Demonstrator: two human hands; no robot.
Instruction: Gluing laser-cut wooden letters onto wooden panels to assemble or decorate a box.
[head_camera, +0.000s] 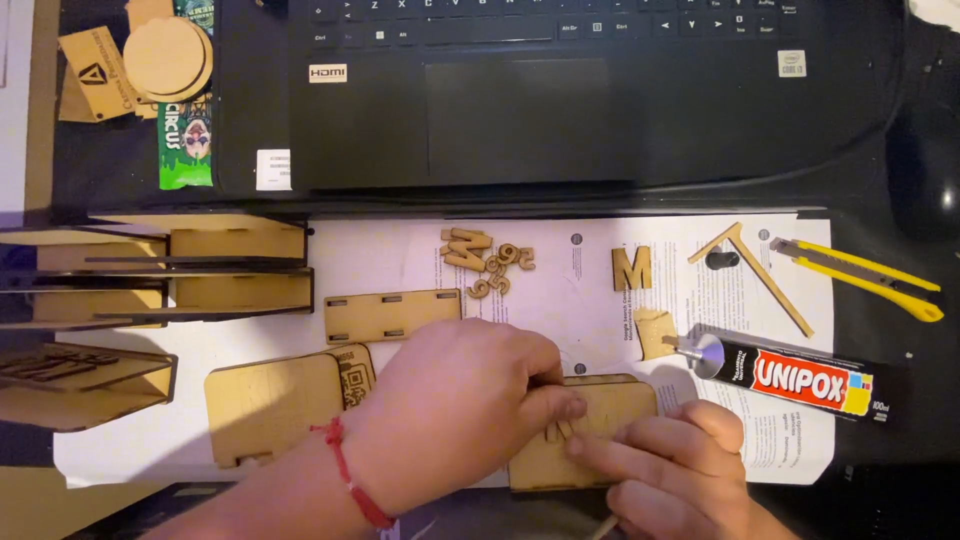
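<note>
My left hand (455, 415), with a red string at its wrist, lies over a flat wooden panel (620, 400) and pinches a small wooden cut-out piece (556, 431) against it with the fingertips. My right hand (675, 470) comes in from the lower right, its index finger pressing the same small piece on the panel; a thin stick shows under that hand. The panel rests on a printed white paper sheet (640, 300). A black glue tube (800, 378) lies just right of the hands, nozzle pointing left.
A black laptop (540, 95) fills the top. Wooden letter M (631, 268), a heap of small wooden numerals (490, 262), slotted panels (392, 314) (275, 405), a yellow utility knife (860, 278), a thin wooden angle (755, 265) and an assembled wooden box frame (150, 285) lie around.
</note>
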